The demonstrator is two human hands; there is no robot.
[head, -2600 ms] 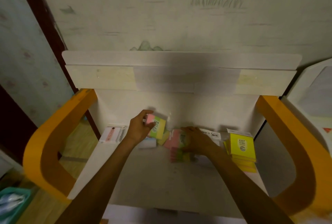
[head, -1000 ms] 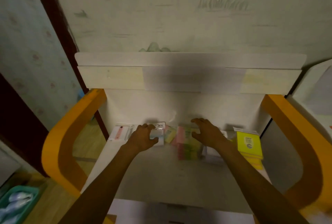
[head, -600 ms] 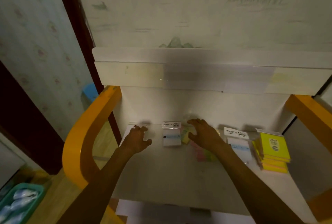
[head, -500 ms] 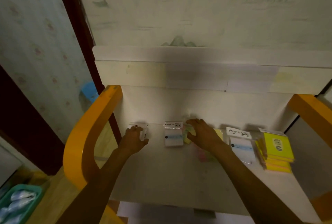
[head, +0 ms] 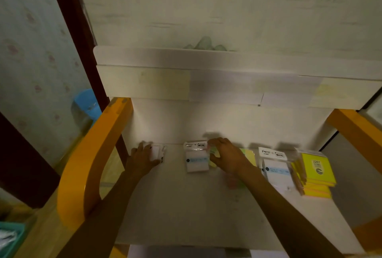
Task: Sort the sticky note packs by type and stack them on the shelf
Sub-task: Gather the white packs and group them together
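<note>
Both grips are engaged on the shelf [head: 186, 206]: left hand [head: 142, 161] curls round a white pack [head: 157, 153] at the far left, right hand [head: 227, 158] pinches a pale green pack [head: 213, 152] beside a standing white pack [head: 196, 157]. Yellow stack [head: 315, 173] sits far right. Advise squaring each pack onto matching types, edges flush, before release.

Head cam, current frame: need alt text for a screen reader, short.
A person's left hand grips a white sticky note pack at the left of a white shelf, while the right hand grips pastel packs beside a white-and-blue pack. To the right lie another white-and-blue pack and a yellow stack.
</note>
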